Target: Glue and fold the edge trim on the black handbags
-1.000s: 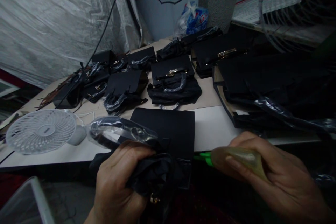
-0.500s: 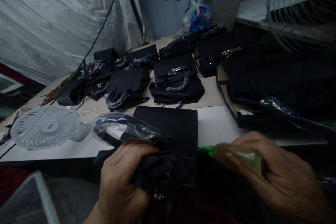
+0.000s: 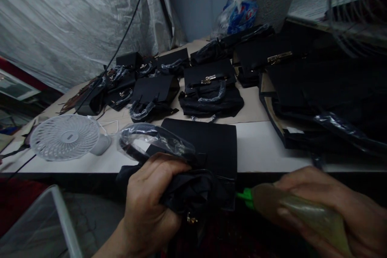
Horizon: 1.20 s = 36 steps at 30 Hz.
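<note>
My left hand is closed around the bunched dark lining of a black handbag, held at the table's front edge. The bag's handle, wrapped in clear plastic, arches above my knuckles, and a small gold metal piece hangs below my fingers. In my right hand is a soft, yellowish squeeze bottle with a green nozzle. Its tip points left, close to the bag's right side edge; whether it touches I cannot tell.
A white fan stands on the table at left. Several black handbags with plastic-wrapped handles cover the table behind. A larger black bag lies at right. A plastic bag sits at the back; a black cable hangs at upper left.
The right hand and bottle have moved down along the bag's side edge, and more of the bottle shows. The whole scene has shifted slightly right; the left hand keeps its grip.
</note>
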Each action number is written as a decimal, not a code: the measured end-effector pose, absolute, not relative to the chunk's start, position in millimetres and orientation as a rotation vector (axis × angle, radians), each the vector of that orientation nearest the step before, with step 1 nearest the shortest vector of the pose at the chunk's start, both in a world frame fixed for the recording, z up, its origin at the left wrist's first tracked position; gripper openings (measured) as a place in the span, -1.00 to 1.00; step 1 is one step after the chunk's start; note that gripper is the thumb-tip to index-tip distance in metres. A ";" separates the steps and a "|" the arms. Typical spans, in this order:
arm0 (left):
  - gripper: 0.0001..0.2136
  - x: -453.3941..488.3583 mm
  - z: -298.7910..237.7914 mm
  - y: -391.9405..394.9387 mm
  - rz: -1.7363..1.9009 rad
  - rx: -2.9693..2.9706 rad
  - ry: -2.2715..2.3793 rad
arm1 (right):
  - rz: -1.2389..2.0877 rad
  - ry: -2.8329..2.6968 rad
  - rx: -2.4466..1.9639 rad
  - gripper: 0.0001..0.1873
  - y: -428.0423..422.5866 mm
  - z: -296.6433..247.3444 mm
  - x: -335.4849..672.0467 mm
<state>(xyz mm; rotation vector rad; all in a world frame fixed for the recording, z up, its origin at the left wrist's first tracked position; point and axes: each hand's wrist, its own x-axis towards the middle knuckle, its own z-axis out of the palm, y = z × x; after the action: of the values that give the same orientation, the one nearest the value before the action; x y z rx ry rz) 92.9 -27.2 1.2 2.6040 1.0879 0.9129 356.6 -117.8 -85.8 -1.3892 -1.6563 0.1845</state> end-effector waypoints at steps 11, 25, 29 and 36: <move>-0.73 89.0 5.5 -25.7 0.860 2.653 1.082 | 0.165 -1.422 -1.594 -0.73 -94.2 -90.9 368.1; -0.74 79.9 5.7 -24.6 0.794 2.645 1.056 | 0.162 -1.616 -1.422 -0.84 -89.0 -92.7 367.9; -0.75 77.3 4.9 -23.3 0.798 2.620 1.063 | 0.225 -1.687 -1.444 -0.82 -87.3 -95.2 371.1; -0.78 74.6 4.7 -23.2 0.810 2.608 1.061 | 0.080 -1.525 -1.492 -0.83 -90.0 -95.7 369.5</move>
<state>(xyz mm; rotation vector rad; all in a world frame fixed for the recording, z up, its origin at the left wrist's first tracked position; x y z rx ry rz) 74.6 -23.2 4.7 2.6083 1.0610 0.8096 369.5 -90.0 -95.7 -1.4925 -1.5253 0.0804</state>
